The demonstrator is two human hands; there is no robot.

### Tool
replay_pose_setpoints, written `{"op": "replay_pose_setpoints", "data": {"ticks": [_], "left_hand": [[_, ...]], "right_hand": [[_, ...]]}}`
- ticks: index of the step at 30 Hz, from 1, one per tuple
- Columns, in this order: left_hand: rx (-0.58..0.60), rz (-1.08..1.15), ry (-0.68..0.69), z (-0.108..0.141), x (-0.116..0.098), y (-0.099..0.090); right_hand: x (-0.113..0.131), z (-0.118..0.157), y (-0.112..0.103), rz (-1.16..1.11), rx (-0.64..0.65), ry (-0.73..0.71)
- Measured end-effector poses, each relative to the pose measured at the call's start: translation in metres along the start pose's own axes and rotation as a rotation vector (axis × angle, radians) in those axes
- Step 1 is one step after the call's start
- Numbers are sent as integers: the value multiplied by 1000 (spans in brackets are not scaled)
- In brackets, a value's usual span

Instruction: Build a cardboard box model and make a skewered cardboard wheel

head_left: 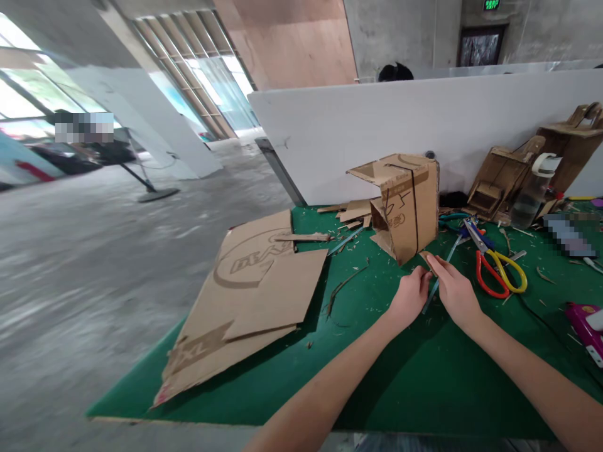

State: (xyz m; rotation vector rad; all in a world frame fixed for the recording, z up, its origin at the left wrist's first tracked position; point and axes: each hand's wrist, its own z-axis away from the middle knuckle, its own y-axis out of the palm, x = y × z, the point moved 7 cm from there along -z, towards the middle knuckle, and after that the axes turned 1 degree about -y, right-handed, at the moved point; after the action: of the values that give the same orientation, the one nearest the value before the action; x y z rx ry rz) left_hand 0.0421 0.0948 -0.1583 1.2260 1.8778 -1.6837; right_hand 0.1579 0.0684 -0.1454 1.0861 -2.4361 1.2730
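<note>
Both hands meet over the green table, in front of a cardboard box [417, 207] with a dark band around it. Pinched between my right hand's [452, 290] thumb and fingers is a small strip of cardboard [428, 261]. My left hand [409, 296] is closed against the strip's lower end, its fingertips partly hidden. Beneath the hands lies a thin bluish strip [431, 296]. To the right rest scissors [500, 274] with one red and one yellow handle. Cardboard scraps [355, 212] lie left of the box.
Large flat cardboard sheets [254, 282] cover the left of the green table [377, 402]. A clear bottle [534, 191], cardboard structures [494, 172], a phone [568, 235] and a purple glue gun [586, 329] are at right. Behind stands a white partition [339, 141].
</note>
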Motion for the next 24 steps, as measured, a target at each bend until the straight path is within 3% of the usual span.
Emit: {"op": "replay_pose_setpoints", "data": {"ticks": [3, 9, 13, 15, 17, 22, 24], "left_hand": [[66, 207, -41, -4, -1, 2], [336, 815, -353, 3, 5, 16], [458, 964, -401, 8, 2, 15], [468, 944, -400, 8, 2, 13], [396, 815, -372, 6, 4, 9], [83, 163, -61, -2, -4, -10], [21, 14, -17, 0, -6, -12]], "right_hand": [[0, -1, -2, -18, -7, 20], [6, -2, -5, -131, -40, -24], [12, -1, -9, -202, -41, -68], [12, -1, -10, -222, -35, -76], [10, -1, -8, -224, -31, -66], [4, 0, 1, -200, -23, -42], [4, 0, 2, -194, -21, -44]]}}
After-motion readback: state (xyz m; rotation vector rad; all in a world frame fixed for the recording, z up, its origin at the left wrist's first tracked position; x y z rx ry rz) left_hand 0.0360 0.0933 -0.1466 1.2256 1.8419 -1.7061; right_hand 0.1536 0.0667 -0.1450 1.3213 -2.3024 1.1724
